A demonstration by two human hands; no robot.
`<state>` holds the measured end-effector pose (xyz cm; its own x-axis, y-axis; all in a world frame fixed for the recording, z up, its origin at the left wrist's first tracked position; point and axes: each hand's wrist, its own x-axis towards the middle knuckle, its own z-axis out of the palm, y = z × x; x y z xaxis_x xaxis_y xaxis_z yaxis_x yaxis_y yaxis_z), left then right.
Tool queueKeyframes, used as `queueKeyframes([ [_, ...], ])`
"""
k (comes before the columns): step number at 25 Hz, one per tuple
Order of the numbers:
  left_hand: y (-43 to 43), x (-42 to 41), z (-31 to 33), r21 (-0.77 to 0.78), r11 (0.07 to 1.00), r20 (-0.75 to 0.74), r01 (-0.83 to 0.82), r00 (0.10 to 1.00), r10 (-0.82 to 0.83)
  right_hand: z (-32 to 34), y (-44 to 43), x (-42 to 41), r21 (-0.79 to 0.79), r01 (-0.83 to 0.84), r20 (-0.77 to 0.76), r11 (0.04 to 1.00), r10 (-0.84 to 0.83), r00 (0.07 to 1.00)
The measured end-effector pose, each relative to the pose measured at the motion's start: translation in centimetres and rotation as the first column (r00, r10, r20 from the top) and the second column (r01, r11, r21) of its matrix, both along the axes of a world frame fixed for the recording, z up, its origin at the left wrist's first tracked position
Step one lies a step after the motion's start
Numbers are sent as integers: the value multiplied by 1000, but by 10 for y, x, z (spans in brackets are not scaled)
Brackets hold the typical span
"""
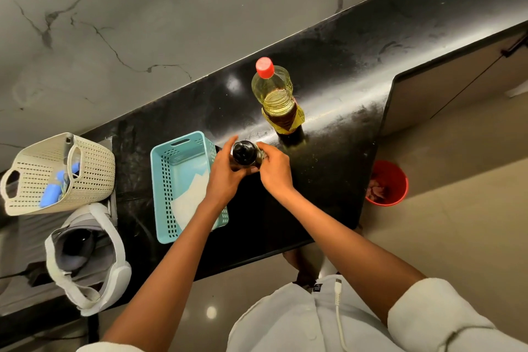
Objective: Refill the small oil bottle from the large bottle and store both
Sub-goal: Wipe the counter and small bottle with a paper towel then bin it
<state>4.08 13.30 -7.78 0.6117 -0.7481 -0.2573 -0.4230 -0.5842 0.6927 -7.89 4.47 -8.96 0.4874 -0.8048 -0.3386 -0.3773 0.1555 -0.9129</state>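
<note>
The small oil bottle (244,152), dark with a black top, stands on the black counter (328,71) right of the teal basket (164,180). My left hand (227,171) grips its left side, thumb up along the neck. My right hand (273,167) holds its right side, fingers curled against it. The bottle's lower body is hidden by both hands. The large oil bottle (275,97), clear plastic with a red cap and yellow label, stands upright just behind, partly filled with yellow oil. Its cap is on.
The teal basket holds a white paper. A cream perforated basket (85,168) with blue items sits at far left, a grey-and-white headset (85,257) below it. A red bin (391,183) stands on the floor past the counter's right end.
</note>
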Motion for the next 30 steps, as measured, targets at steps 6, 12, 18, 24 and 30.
queueKeyframes([
  [6,-2,-14,3,-84,992,84,-92,992,99,8,33,-4,-49,4,130,999,2,991],
  [12,5,-10,-4,-2,994,47,-112,993,112,-10,21,0,84,-72,-40,994,76,996],
  [18,7,2,-9,-5,999,3,-32,999,32,5,23,3,47,-68,36,997,66,997],
  [24,4,-7,-2,-52,998,4,-39,999,39,-1,51,-7,23,-56,80,998,54,995],
  [30,2,-6,7,-41,997,-9,-72,997,72,-6,36,6,165,-27,-19,986,30,999],
])
